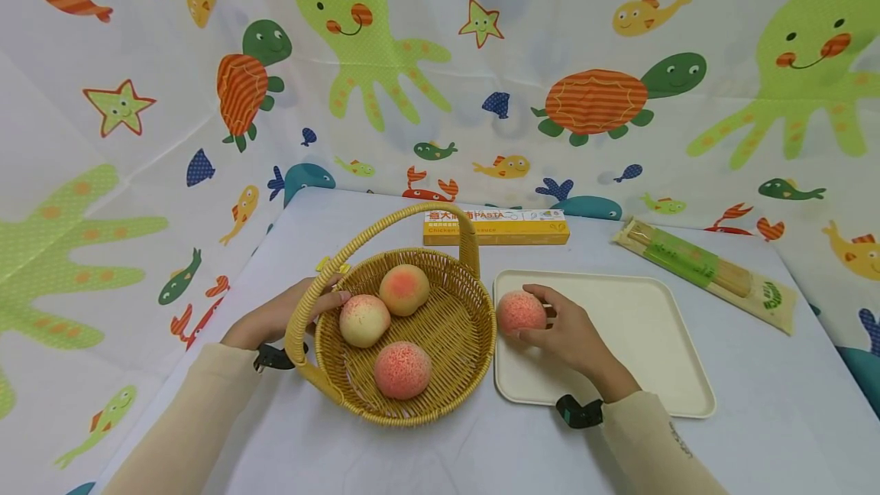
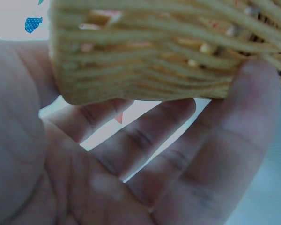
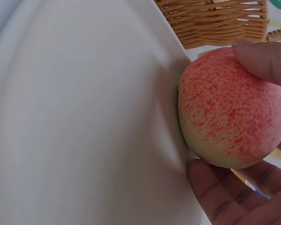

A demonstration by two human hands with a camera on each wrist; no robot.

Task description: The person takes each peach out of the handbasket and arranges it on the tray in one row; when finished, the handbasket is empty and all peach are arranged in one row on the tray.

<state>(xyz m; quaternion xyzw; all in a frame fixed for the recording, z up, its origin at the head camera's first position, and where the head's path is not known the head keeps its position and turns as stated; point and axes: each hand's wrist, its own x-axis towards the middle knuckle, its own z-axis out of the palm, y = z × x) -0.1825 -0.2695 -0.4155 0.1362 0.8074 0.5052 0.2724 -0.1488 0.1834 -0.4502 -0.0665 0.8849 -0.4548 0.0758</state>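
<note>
At the left side of a wicker basket [image 1: 467, 327], my left hand [image 1: 292, 312] grips it with fingers over the rim. From close by, the left wrist view catches the woven wall [image 2: 131, 56] against that hand. Three peaches lie inside: an orange-blushed one [image 1: 404, 290], a paler one [image 1: 365, 321] and a pinkish red one [image 1: 402, 370]. My right hand [image 1: 567, 331] holds another speckled pink peach [image 1: 520, 312] between thumb and fingers, at the left edge of a cream tray [image 1: 619, 342]. In the right wrist view this peach [image 3: 234, 110] sits right at the tray's rim.
A yellow pasta box [image 1: 495, 231] lies behind the basket. To the back right is a packet of dry noodles [image 1: 704, 273] with a green label. The basket's tall handle [image 1: 385, 221] arches over its opening. A curtain with sea animals [image 1: 440, 82] hangs behind the white table.
</note>
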